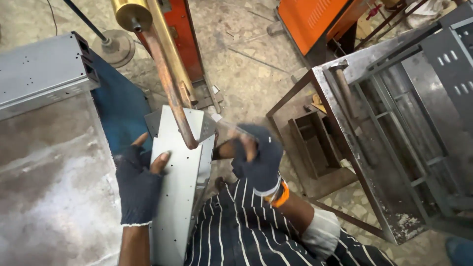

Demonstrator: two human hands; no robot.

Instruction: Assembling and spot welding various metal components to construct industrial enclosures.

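Rough concrete floor (246, 64) everywhere, stained and patchy, looks like a metal workshop seen from straight above. Left hand (138, 184) is in a dark fingerless glove, fingers wrapped over the left edge of a long grey sheet-metal housing (180, 172), so it's gripping that. The housing runs from near the person's lap up toward the middle of the shot, with rows of little holes along its face. Right hand (258, 160), also dark-gloved with an orange band at the wrist, is curled at the right side of the housing's far end; it's a bit blurred, so I can't tell whether it's actually clamped on anything. A rusty brown curved arm (170, 83) comes down from a brass-coloured cylinder (132, 15) and its hooked tip sits right on the housing's top end.

Further out: on the left a dusty grey table (49, 172) with a second grey metal box (42, 74) on its far part, and something blue (123, 106) just beside it. On the right, a steel frame table (359, 152) with a hammer (345, 88) lying on it and grey slotted panels (451, 59) stacked at the edge. Orange machine bodies (315, 19) sit at the far side, cut off by the frame. The person's striped shirt (236, 226) hides the housing's near end.
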